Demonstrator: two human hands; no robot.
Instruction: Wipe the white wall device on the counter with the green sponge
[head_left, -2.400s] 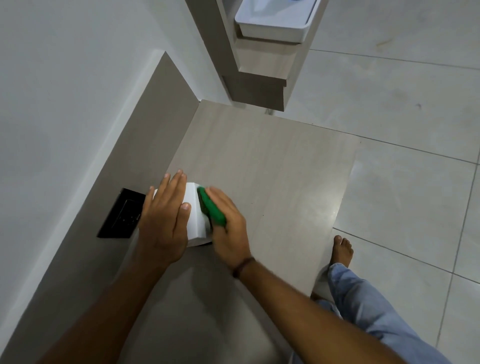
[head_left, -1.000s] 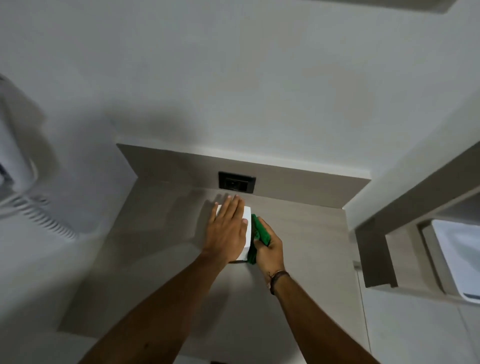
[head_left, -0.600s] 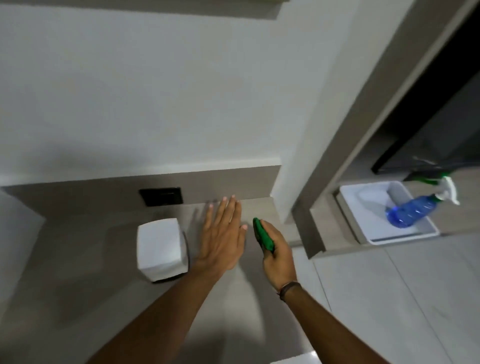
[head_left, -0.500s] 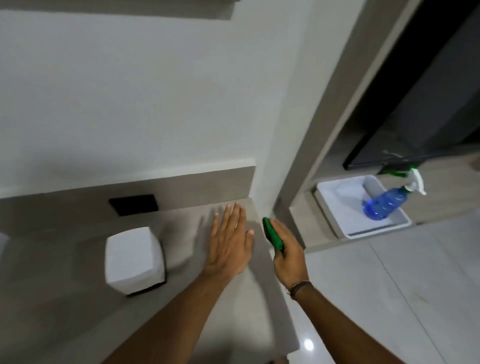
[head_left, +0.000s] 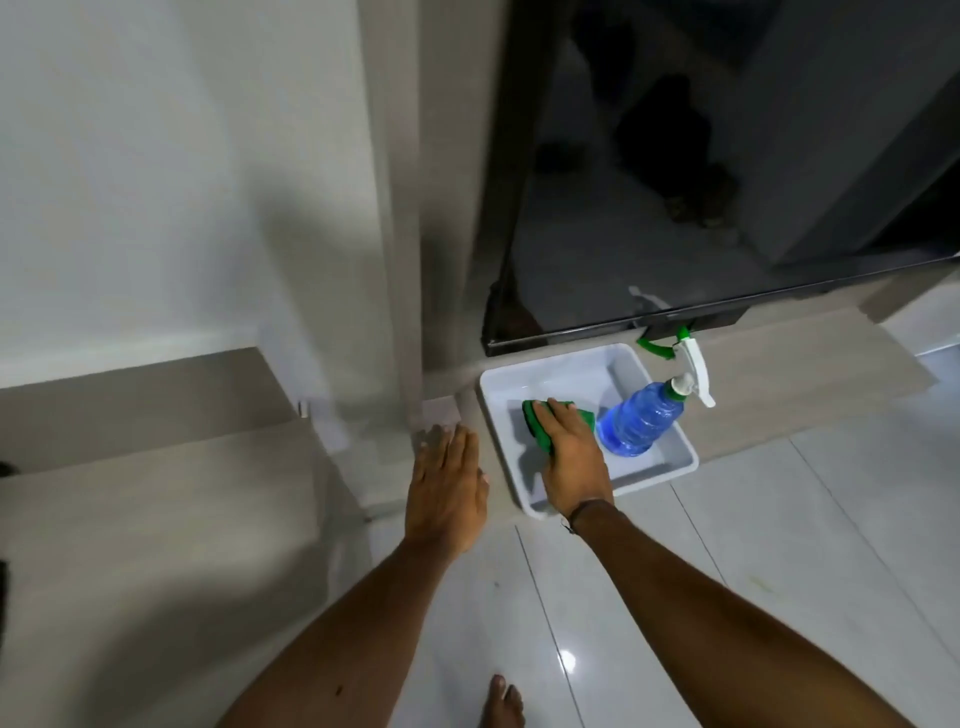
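Note:
My right hand (head_left: 574, 457) lies palm down on the green sponge (head_left: 535, 423) inside a white tray (head_left: 660, 473) on a low ledge. Only the sponge's edges show past the fingers. My left hand (head_left: 447, 491) hovers flat with fingers apart, just left of the tray and holding nothing. The white wall device is out of view. The wooden counter (head_left: 156, 509) it stood on fills the lower left.
A blue spray bottle (head_left: 641, 421) with a white trigger leans in the tray's right half. A black glossy panel (head_left: 675, 182) rises behind the ledge. A wooden post (head_left: 400, 234) separates counter and ledge. Glossy floor tiles (head_left: 727, 545) and a bare foot (head_left: 501, 704) lie below.
The view swung right, away from the white device. My right hand carried the sponge from beside the counter edge into the white tray. My left hand came off the counter.

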